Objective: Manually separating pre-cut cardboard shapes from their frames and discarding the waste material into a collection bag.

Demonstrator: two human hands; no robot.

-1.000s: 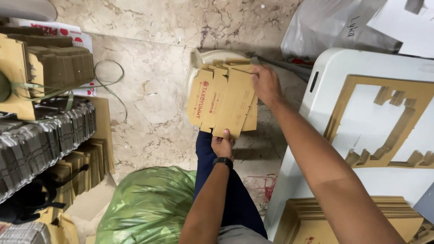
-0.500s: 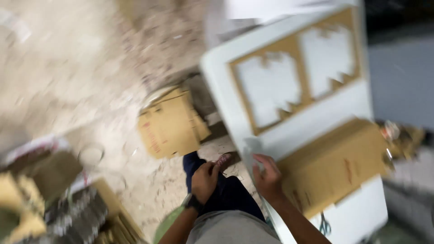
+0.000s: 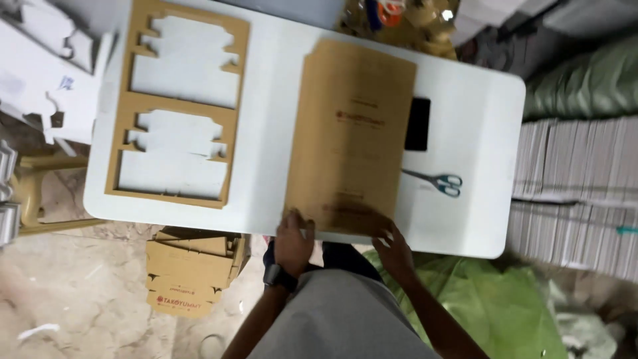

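Both hands moved onto one cardboard stack point(image 3: 351, 133), gripping near edge; one scissors point(image 3: 435, 181).

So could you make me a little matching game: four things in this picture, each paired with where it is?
Things:
1. scissors
2. cut-out cardboard frame
3. stack of cardboard sheets
4. pile of folded box blanks

Places:
A. on the floor, below the table's near edge
B. left part of the white table
C. right of the sheet stack, on the table
D. middle of the table, under both hands

Pairs: 1-C, 2-B, 3-D, 4-A
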